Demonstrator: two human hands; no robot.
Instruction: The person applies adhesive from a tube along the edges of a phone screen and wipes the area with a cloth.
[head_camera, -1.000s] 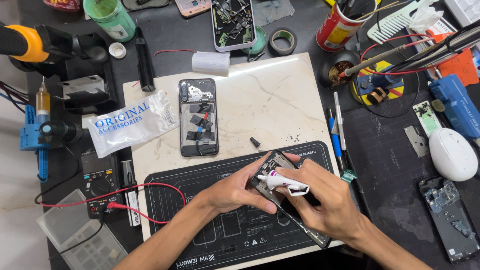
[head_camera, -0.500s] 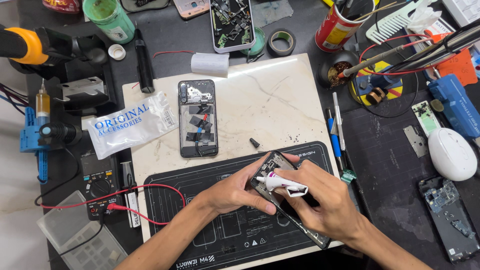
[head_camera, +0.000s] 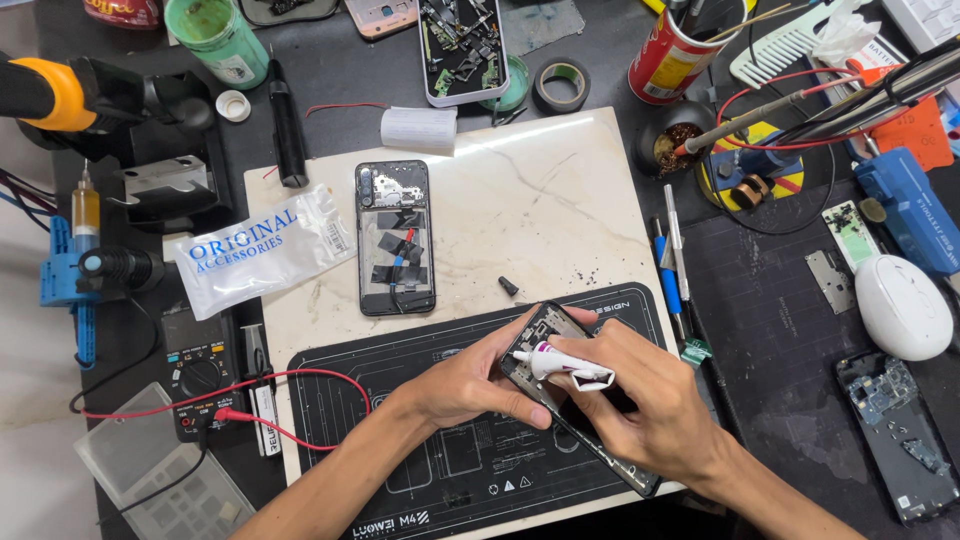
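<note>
**Both hands on an opened phone over the black repair mat**

I see my left hand (head_camera: 478, 378) curled around the upper end of an opened phone frame (head_camera: 560, 375), fingers wrapped on its near edge and thumb along the side, so that grip is closed on the frame. The frame lies tilted diagonally, upper end toward the marble slab (head_camera: 540, 200), lower end running down to the right over the black repair mat (head_camera: 400, 400). Whether it rests on the mat or is lifted a little, I cannot tell.

My right hand (head_camera: 650, 410) covers the middle of the frame and pinches a small white glue tube (head_camera: 565, 368) with a purple collar. That grip is closed on the tube, whose tip points left and sits just at the frame's upper inner part, close to my left fingertips.

On the slab beyond lies a second phone with its back off (head_camera: 396, 238), upright and flat, black tape strips across its inside. A clear plastic accessory bag (head_camera: 262, 250) lies just left of it. A small black cap (head_camera: 509, 286) sits on the slab between that phone and my hands. At the mat's left, red probe leads (head_camera: 290, 378) run to a multimeter (head_camera: 200, 375) on the counter (head_camera: 780, 300).
</note>
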